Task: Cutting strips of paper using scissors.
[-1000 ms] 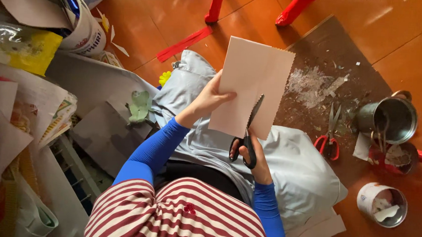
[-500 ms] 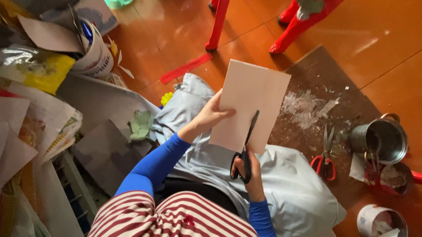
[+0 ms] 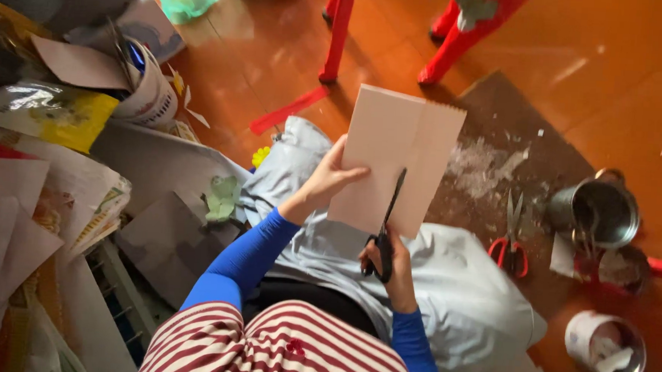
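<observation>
My left hand (image 3: 330, 177) grips the left edge of a pale pink sheet of card (image 3: 395, 159) held up over my lap. My right hand (image 3: 387, 264) is closed through the handles of black scissors (image 3: 387, 228), whose blades run up into the lower edge of the card. A light blue cloth (image 3: 446, 290) lies across my lap beneath both hands. My sleeves are blue and my top has red and white stripes.
Red-handled scissors (image 3: 511, 237) lie on a brown board (image 3: 500, 134) to the right, beside a metal pot (image 3: 598, 211) and a white cup (image 3: 606, 347). Piles of paper and card (image 3: 35, 216) fill the left. Red chair legs (image 3: 337, 32) stand ahead on the orange floor.
The view has shifted, so the card and hands sit slightly lower and more central. The scissor blades reach a little further up into the card.
</observation>
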